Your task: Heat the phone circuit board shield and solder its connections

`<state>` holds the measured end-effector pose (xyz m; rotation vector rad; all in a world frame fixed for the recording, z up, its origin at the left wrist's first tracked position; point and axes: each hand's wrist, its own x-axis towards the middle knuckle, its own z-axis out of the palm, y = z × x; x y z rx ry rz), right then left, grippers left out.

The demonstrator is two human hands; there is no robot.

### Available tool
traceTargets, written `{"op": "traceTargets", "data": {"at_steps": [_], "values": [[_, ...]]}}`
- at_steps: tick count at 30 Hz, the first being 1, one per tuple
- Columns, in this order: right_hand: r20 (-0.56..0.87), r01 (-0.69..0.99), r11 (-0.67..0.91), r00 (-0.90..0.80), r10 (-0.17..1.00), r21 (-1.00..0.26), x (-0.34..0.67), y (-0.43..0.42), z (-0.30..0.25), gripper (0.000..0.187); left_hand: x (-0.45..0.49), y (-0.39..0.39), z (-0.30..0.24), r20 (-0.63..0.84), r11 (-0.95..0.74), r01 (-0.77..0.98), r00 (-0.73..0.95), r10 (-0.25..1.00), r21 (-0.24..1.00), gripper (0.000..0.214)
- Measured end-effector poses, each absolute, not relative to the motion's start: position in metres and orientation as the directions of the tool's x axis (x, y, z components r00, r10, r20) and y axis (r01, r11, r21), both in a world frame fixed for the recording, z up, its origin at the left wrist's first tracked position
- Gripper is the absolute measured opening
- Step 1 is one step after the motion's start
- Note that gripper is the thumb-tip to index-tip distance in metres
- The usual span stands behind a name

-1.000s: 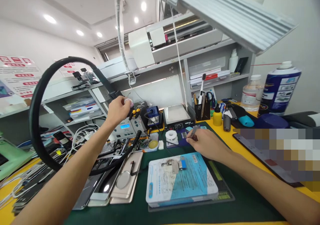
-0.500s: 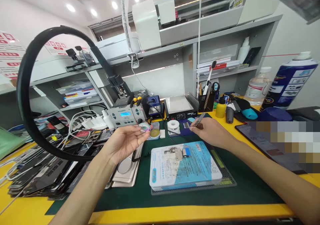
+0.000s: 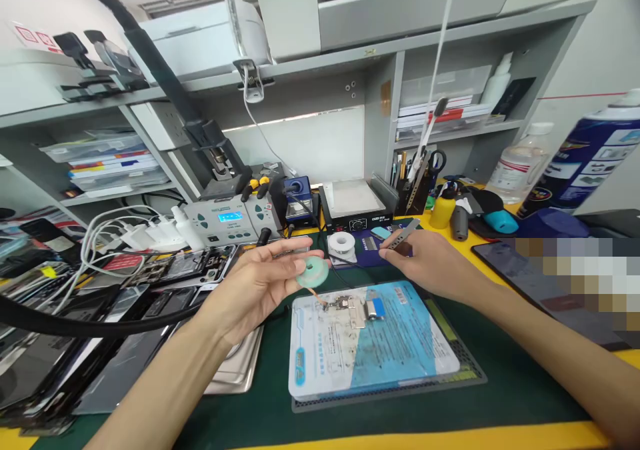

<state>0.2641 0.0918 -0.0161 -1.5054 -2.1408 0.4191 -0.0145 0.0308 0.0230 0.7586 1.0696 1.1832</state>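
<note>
My left hand (image 3: 260,287) holds a small round pale-green spool of copper braid (image 3: 313,273) at its fingertips, with a short braid tail hanging down toward a small circuit board (image 3: 350,305). The board lies on a blue-and-white pad (image 3: 400,350) on a dark green mat (image 3: 270,397). My right hand (image 3: 425,263) is closed on grey metal tweezers (image 3: 403,234), resting just behind the pad.
A soldering station (image 3: 230,218), a hot plate (image 3: 353,207), a white solder reel (image 3: 343,243) and a tool holder (image 3: 415,190) stand at the back. Stacked phones and cables (image 3: 100,283) fill the left. A spray can (image 3: 595,157), bottles and a dark tablet (image 3: 505,257) sit right.
My left hand brought the spool down from the soldering station to just above the pad. My head has tilted down and closer. My right hand with the tweezers barely moved.
</note>
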Motion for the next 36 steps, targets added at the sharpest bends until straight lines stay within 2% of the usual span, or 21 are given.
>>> {"op": "traceTargets", "data": {"at_steps": [9, 23, 29, 36], "values": [[0.238, 0.789, 0.379, -0.298, 0.924, -0.484, 0.266, 0.093, -0.024, 0.024, -0.019, 0.031, 0.0, -0.128, 0.129, -0.185, 0.014, 0.992, 0.974, 0.038], [0.305, 0.8, 0.398, -0.282, 0.91, -0.449, 0.262, 0.088, -0.02, 0.016, -0.02, 0.036, -0.007, -0.168, 0.168, -0.156, 0.013, 0.986, 0.973, 0.033], [0.315, 0.817, 0.395, -0.276, 0.908, -0.421, 0.264, 0.088, -0.023, 0.022, -0.02, 0.036, -0.013, -0.182, 0.185, -0.142, 0.03, 0.983, 0.972, 0.036], [0.327, 0.81, 0.411, -0.288, 0.9, -0.419, 0.262, 0.086, -0.021, 0.024, -0.018, 0.031, -0.008, -0.214, 0.22, -0.123, 0.056, 0.975, 0.968, 0.026]]}}
